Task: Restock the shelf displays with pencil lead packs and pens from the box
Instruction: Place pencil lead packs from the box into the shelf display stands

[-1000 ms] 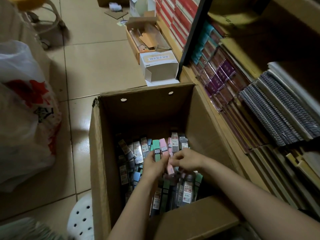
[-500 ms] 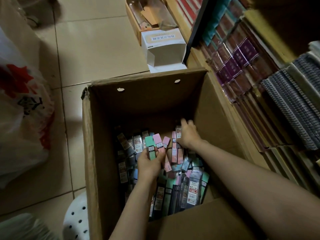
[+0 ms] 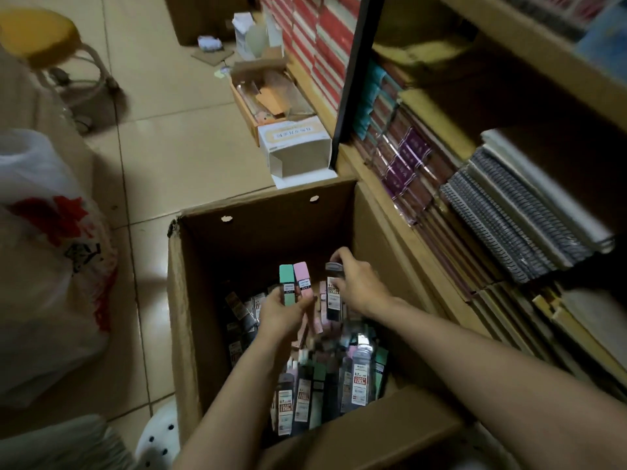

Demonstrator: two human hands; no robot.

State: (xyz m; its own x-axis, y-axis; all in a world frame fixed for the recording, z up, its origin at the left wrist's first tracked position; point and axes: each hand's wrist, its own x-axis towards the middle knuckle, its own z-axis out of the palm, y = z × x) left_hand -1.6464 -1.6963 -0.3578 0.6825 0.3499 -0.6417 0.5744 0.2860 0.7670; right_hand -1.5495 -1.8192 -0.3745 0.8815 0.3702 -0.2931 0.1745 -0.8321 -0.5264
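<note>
Both hands reach into a tall open brown cardboard box (image 3: pixel 190 300) that stands on the beige tiled floor (image 3: pixel 176 137), right against a low wooden shelf unit (image 3: pixel 383 212). The left hand (image 3: pixel 283 312) has its fingers curled round two slim rectangular lead packs held upright side by side above the pile: a mint-green lead pack (image 3: pixel 287 284) and, touching it on the right, a pink lead pack (image 3: pixel 303 279). The right hand (image 3: pixel 356 286) pinches a dark grey lead pack with a white label (image 3: pixel 334 293) between thumb and curled fingers, lifted clear of the heap. Beneath them the box bottom is covered with a loose heap of more lead packs in grey, green and pink (image 3: pixel 325 378). On the shelf to the right lie spiral-bound notebooks (image 3: pixel 509 225) and purple wrapped packets (image 3: pixel 407 161). A white plastic bag with red print (image 3: pixel 51 266) sits left of the box.
</note>
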